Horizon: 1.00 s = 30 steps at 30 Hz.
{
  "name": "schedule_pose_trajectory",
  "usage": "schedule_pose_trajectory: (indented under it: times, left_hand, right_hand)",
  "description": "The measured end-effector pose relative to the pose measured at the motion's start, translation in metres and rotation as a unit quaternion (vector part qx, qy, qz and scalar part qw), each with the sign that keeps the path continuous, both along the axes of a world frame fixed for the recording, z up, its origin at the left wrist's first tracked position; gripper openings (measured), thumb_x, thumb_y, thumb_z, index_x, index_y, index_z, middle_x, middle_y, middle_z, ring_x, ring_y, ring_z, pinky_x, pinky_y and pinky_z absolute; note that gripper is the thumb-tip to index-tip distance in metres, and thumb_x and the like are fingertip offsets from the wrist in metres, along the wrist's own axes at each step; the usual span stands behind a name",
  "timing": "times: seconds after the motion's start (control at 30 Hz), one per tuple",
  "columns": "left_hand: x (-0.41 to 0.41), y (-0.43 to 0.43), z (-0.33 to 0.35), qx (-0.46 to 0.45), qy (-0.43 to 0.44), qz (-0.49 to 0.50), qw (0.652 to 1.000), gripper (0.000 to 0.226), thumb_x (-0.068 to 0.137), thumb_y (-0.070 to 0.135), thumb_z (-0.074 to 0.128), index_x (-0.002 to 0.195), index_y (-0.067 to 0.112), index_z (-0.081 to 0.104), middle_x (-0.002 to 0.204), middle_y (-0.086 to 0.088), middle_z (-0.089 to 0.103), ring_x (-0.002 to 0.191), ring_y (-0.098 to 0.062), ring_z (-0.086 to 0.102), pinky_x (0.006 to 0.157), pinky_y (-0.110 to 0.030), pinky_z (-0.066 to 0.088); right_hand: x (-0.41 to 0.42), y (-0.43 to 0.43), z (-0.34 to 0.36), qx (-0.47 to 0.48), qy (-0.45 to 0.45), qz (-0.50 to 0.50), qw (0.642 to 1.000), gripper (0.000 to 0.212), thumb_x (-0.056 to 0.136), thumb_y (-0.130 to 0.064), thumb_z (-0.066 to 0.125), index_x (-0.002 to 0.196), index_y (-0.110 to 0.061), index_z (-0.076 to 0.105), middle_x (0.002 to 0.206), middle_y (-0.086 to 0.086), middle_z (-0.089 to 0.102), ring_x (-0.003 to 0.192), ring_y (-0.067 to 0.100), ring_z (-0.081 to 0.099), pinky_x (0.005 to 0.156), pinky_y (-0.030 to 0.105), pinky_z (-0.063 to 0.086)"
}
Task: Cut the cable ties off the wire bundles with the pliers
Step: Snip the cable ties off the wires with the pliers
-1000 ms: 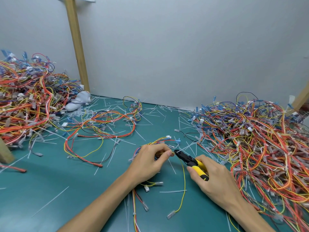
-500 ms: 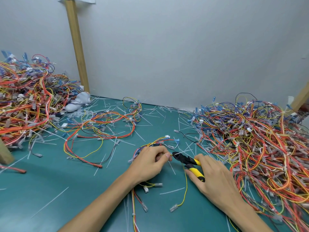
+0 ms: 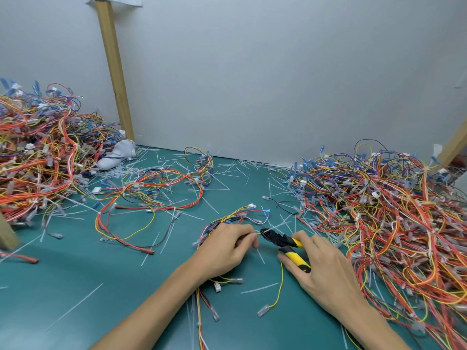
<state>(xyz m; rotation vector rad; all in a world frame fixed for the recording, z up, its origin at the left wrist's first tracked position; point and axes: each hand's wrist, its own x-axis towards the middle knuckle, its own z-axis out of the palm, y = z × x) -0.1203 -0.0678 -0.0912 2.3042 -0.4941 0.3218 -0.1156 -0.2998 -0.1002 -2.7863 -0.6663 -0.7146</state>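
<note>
I judged the wire bundle [image 3: 235,218] on the worktop [image 3: 126,274] light and floppy, so my left hand [image 3: 227,246] pinched it beside the pliers [image 3: 283,242], which my right hand [image 3: 326,269] held in a full grip.

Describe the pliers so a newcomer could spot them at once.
On the green table, between the left wire heap and the right wire heap, two hands meet. The right hand grips the pliers, black nose pointing at the small wire bundle that the left hand pinches. Only they have thick yellow-and-black handles among thin wires.
</note>
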Motion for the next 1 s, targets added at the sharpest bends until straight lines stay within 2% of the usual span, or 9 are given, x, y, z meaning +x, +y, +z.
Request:
schedule_pose_trajectory:
  times: [0.17,0.27,0.43,0.5,0.67,0.83,1.0]
  left_hand:
    - [0.0,0.0,0.001,-0.007,-0.02,0.001,1.0,0.023,0.096,0.016,0.05,0.079,0.023,0.064,0.052,0.012,0.045,0.054,-0.006,0.043,0.054,-0.013,0.025]
    - [0.0,0.0,0.0,-0.005,-0.024,0.001,1.0,0.023,0.096,0.016,0.05,0.08,0.022,0.064,0.051,0.01,0.043,0.055,-0.005,0.043,0.054,-0.013,0.025]
    - [0.0,-0.001,0.001,0.004,-0.028,-0.001,1.0,0.022,0.097,0.017,0.05,0.08,0.021,0.065,0.051,0.013,0.039,0.057,0.001,0.043,0.056,-0.012,0.025]
    - [-0.001,-0.001,0.002,0.004,-0.032,-0.002,0.999,0.022,0.096,0.016,0.051,0.08,0.02,0.065,0.051,0.013,0.039,0.057,0.003,0.044,0.057,-0.011,0.025]
    - [-0.001,-0.001,0.002,0.001,-0.045,0.001,0.999,0.022,0.095,0.013,0.052,0.079,0.019,0.065,0.052,0.017,0.042,0.058,0.006,0.044,0.058,-0.008,0.026]
    - [-0.001,0.0,0.0,0.005,-0.055,0.002,0.998,0.021,0.095,0.01,0.053,0.079,0.018,0.065,0.057,0.026,0.047,0.061,0.011,0.044,0.06,-0.006,0.026]
    - [0.0,-0.001,0.0,0.008,-0.064,0.007,0.998,0.021,0.094,0.009,0.053,0.079,0.016,0.066,0.057,0.024,0.043,0.062,0.012,0.045,0.06,-0.005,0.027]
  right_hand:
    - [-0.001,-0.001,0.003,-0.012,0.01,-0.013,1.0,0.039,0.084,-0.071,0.041,0.101,-0.037,0.045,0.07,-0.011,0.044,0.065,0.012,0.052,0.05,0.025,0.037]
    - [-0.003,0.0,0.006,-0.016,0.011,-0.007,1.0,0.037,0.083,-0.069,0.047,0.1,-0.036,0.046,0.071,-0.01,0.047,0.065,0.011,0.054,0.049,0.023,0.038]
    - [-0.006,0.002,0.01,-0.042,0.003,-0.021,0.999,0.034,0.078,-0.06,0.062,0.091,-0.032,0.049,0.062,-0.009,0.048,0.052,0.014,0.054,0.039,0.024,0.031]
    - [-0.006,0.001,0.01,-0.043,0.015,-0.027,0.999,0.034,0.074,-0.054,0.068,0.088,-0.03,0.049,0.061,-0.009,0.048,0.053,0.016,0.054,0.04,0.027,0.033]
    - [-0.007,0.001,0.009,-0.03,0.041,-0.041,0.998,0.031,0.074,-0.051,0.064,0.09,-0.03,0.048,0.069,-0.009,0.051,0.063,0.018,0.056,0.047,0.03,0.039]
    - [-0.006,0.001,0.009,-0.03,0.033,-0.04,0.998,0.034,0.07,-0.045,0.073,0.09,-0.027,0.053,0.071,-0.01,0.051,0.066,0.019,0.056,0.048,0.028,0.037]
    - [-0.006,0.0,0.009,-0.032,0.042,-0.041,0.998,0.031,0.073,-0.047,0.07,0.084,-0.029,0.047,0.066,-0.01,0.049,0.06,0.018,0.054,0.045,0.028,0.034]
